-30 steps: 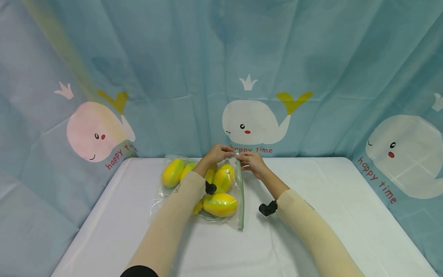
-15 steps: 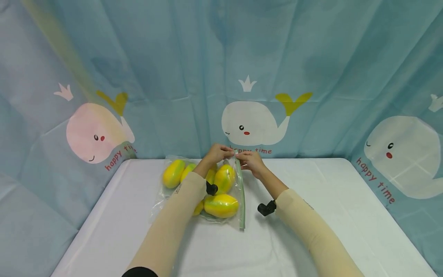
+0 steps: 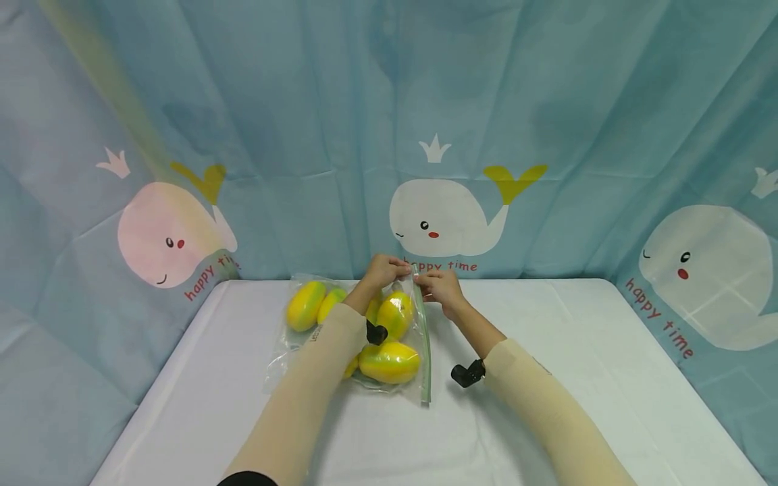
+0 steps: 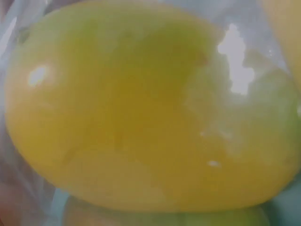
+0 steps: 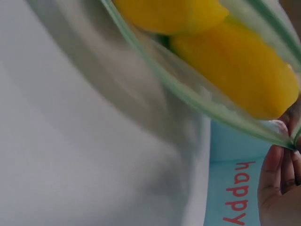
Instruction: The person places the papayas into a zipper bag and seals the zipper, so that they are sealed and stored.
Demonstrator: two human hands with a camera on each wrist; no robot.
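A clear zip-top bag (image 3: 281, 354) lies on the table with several yellow-green mangoes (image 3: 389, 362) inside. Its green zip strip (image 3: 425, 358) runs along the right side. At the far end of that strip, my left hand (image 3: 380, 271) pinches the bag's corner. Right beside it, my right hand (image 3: 446, 290) pinches the same corner from the other side. In the right wrist view the two green zip edges (image 5: 188, 96) stand apart below the pinched corner, and mangoes show between them. One mango (image 4: 141, 113) seen through plastic fills the left wrist view. My left forearm covers part of the bag.
A white cloth-covered table (image 3: 577, 351) extends to both sides of the bag. Behind it hangs a blue curtain (image 3: 340, 121) printed with whales, close to the table's far edge. Small black wrist cameras (image 3: 468, 373) sit at the cuffs of both sleeves.
My left forearm has shifted slightly to the right, and my right hand has dropped a little at the corner. Both keep their pinch; the bag and mangoes lie as before.
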